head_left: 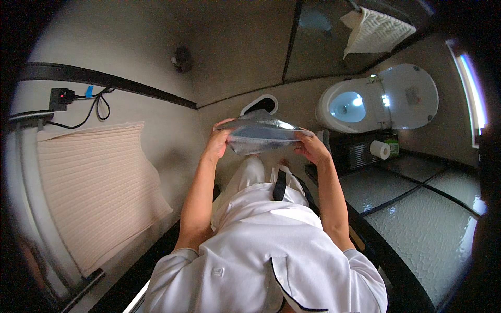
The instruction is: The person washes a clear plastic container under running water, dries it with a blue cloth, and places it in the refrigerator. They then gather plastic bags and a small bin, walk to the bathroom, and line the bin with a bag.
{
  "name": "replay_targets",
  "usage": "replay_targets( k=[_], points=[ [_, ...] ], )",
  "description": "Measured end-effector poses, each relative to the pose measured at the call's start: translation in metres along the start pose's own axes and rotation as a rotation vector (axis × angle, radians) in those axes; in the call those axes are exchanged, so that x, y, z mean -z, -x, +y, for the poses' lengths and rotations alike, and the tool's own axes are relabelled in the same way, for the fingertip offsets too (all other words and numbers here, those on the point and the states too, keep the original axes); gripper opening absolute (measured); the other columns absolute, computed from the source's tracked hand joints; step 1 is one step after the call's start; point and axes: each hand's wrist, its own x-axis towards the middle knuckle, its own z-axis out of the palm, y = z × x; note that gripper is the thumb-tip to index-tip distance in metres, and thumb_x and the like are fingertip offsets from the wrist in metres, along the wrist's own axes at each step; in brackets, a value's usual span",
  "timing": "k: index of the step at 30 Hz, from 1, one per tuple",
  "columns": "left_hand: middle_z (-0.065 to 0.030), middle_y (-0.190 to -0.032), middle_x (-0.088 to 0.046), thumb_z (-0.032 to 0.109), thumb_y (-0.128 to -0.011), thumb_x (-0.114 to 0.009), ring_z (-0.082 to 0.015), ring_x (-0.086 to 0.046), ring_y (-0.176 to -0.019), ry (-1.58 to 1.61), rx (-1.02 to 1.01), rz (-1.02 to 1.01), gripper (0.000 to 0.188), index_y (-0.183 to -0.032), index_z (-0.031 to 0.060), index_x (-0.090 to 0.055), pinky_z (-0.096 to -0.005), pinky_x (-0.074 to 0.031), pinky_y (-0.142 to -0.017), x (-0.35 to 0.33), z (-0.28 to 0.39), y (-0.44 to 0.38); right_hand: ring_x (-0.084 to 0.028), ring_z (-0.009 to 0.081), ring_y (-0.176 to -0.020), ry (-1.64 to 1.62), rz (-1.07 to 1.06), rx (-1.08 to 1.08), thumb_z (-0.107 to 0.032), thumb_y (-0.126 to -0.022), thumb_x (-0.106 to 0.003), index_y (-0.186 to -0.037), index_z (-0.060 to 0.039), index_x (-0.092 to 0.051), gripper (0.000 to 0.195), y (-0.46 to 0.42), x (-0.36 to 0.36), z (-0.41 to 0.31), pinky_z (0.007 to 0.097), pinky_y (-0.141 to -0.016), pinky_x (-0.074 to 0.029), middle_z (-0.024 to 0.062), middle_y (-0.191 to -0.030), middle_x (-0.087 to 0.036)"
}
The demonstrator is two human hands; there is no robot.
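A thin, grey translucent plastic bag (263, 137) is stretched between my two hands at waist height. My left hand (217, 143) grips its left end, and my right hand (314, 148) pinches the right end. The bag's mouth looks spread, with a shiny fold along the top edge. Just beyond it on the floor stands a narrow white bin (274, 102) with a dark inside. The bag hides the near part of that bin from me.
To the right is a toilet (323, 107) with its lid raised. A toilet paper roll (379, 150) sits near a textured glass panel (422, 227). At left hang a pink ribbed towel (101, 187) and a plugged-in black cable (95, 109). A white towel (379, 33) hangs far right.
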Motion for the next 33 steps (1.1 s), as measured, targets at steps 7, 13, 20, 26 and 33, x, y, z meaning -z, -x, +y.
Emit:
replay_targets(
  k=[7,13,20,26,33],
  points=[
    [-0.0124,-0.113,-0.066,0.031,-0.078,-0.083,-0.0252,-0.06,-0.109,0.03,0.142,0.057,0.056,-0.121,0.0006,-0.062,-0.0383,-0.049,-0.09,-0.011,0.016,-0.005,-0.065,0.0231,-0.1,-0.243,0.031,0.055,-0.034,-0.099,-0.059,-0.119,0.0017,-0.059,0.041,-0.002,-0.017,-0.023,0.043,-0.078,-0.06,0.0134,-0.112,-0.064],
    [-0.0072,-0.107,-0.066,0.036,-0.078,-0.083,-0.0225,-0.059,-0.105,0.327,0.095,0.073,0.048,-0.11,0.0048,-0.066,-0.0372,-0.047,-0.089,-0.008,0.019,-0.017,-0.062,0.0157,-0.084,-0.343,0.113,0.29,-0.028,-0.096,-0.065,-0.11,-0.0015,-0.062,0.03,-0.013,-0.018,-0.031,0.0298,-0.069,-0.053,0.0059,-0.101,-0.065],
    [-0.0043,-0.085,-0.068,0.038,-0.085,-0.075,-0.0141,-0.066,-0.078,-0.062,0.187,0.139,0.035,-0.097,0.0066,-0.067,-0.0274,-0.049,-0.052,-0.011,0.001,0.005,-0.062,0.0177,-0.092,-0.548,0.008,0.34,-0.032,-0.096,-0.064,-0.11,-0.0072,-0.061,0.028,-0.032,-0.012,-0.028,0.0333,-0.079,-0.052,0.0032,-0.1,-0.066],
    [-0.0279,-0.119,-0.059,0.038,-0.099,-0.055,-0.0452,-0.065,-0.102,0.423,0.416,-0.187,0.051,-0.123,-0.0072,-0.052,-0.0458,-0.062,-0.08,-0.017,-0.014,0.011,-0.063,0.0225,-0.101,-0.656,0.119,0.215,-0.033,-0.096,-0.064,-0.116,-0.0088,-0.06,0.031,-0.026,-0.011,-0.024,0.0414,-0.089,-0.051,0.0071,-0.108,-0.066],
    [-0.0265,-0.125,-0.056,0.028,-0.102,-0.046,-0.0427,-0.055,-0.116,0.938,0.348,-0.152,0.041,-0.125,-0.0048,-0.054,-0.0557,-0.048,-0.098,-0.019,-0.009,0.004,-0.064,0.0307,-0.102,-0.729,0.111,0.033,-0.035,-0.091,-0.07,-0.119,-0.0069,-0.06,0.041,0.002,0.001,-0.021,0.0534,-0.083,-0.054,0.0133,-0.117,-0.066]
  ],
)
